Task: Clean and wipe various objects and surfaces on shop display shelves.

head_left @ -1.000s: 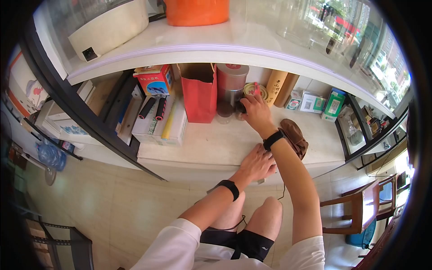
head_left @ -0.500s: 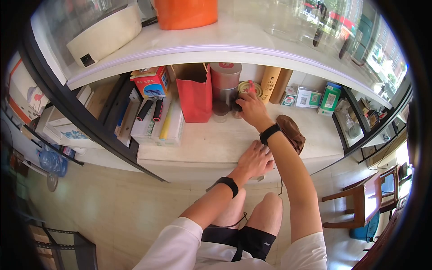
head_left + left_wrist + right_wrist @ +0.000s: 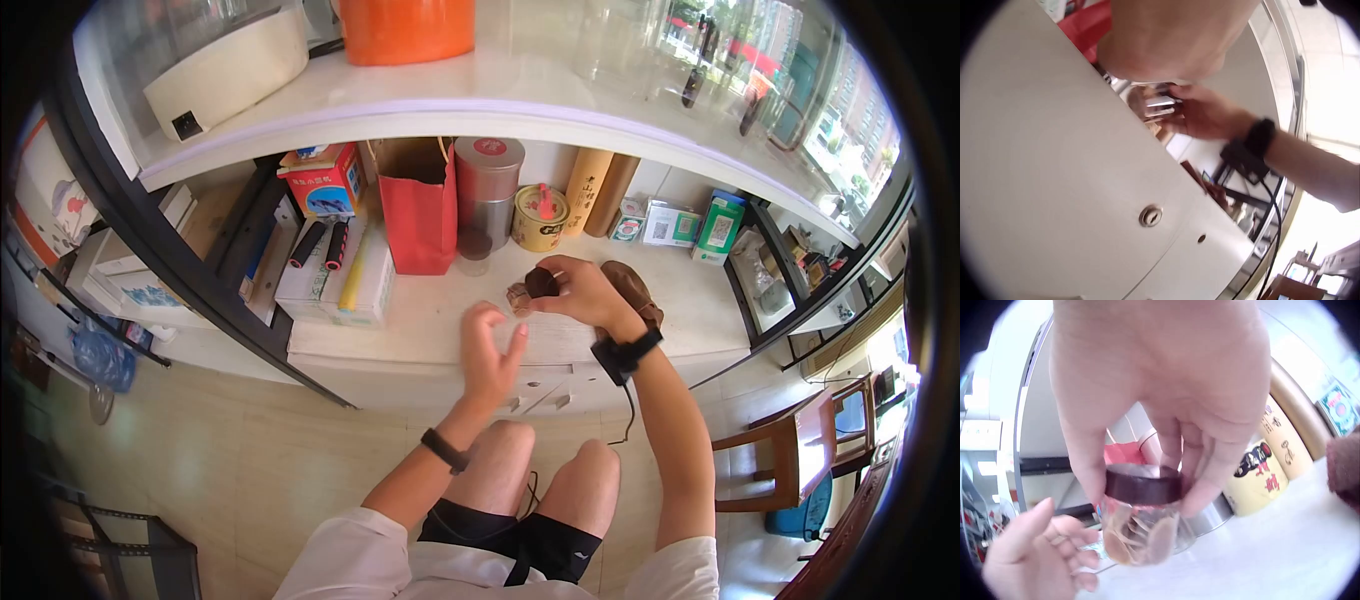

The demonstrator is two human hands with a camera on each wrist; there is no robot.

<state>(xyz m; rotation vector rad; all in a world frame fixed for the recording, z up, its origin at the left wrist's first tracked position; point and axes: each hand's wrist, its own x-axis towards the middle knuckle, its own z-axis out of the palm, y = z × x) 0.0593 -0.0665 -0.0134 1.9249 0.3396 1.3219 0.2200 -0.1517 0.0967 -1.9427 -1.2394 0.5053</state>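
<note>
My right hand [image 3: 588,290] grips a small clear jar [image 3: 1141,534] by its dark brown lid [image 3: 1142,487], thumb on one side and fingers on the other. Pale brown slices show through the jar's wall in the right wrist view. Close beside the jar is my left hand [image 3: 488,355], its fingers loosely bent and holding nothing. A second small jar [image 3: 475,262] with a dark lid stands on the shelf before a tall metal canister [image 3: 490,190]. To the canister's right sits a yellow tin [image 3: 540,230]. Behind my right wrist lies a brown pouch [image 3: 632,290].
A red paper bag [image 3: 418,225] and a white box [image 3: 350,285] stand on the left of the shelf [image 3: 440,325]. Tan tubes [image 3: 588,190] and small green-and-white boxes [image 3: 716,230] line the back right. The upper shelf's edge [image 3: 470,125] overhangs them.
My right hand has drawn the jar from beside the yellow tin toward me, uncovering the tin. My left hand has lifted off the shelf's front edge and moved left, turning beside the jar.
</note>
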